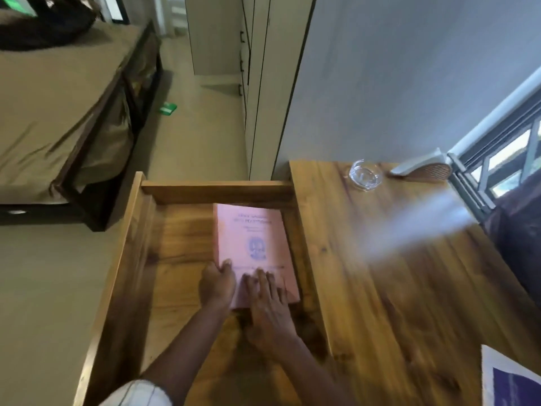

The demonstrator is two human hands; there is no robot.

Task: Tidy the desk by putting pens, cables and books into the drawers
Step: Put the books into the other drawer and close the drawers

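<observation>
Pressing the pink book [251,244] down, your right hand [268,303] lies spread flat on its near cover. Your left hand [218,284] curls round the left edge, seemingly squaring it against the right wall of the open drawer [216,191]. On the desk [395,288], near right, lies a blue-and-white print [509,382].

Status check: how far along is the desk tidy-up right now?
Done: the drawer is open. In hand: the pink book is inside it, by its right wall; the left hand grips its left edge, the right hand presses flat on the cover. Left: a blue-and-white book or sheet sits at the near corner of the desk. No pens or cables show; the drawer is not yet shut.
</observation>
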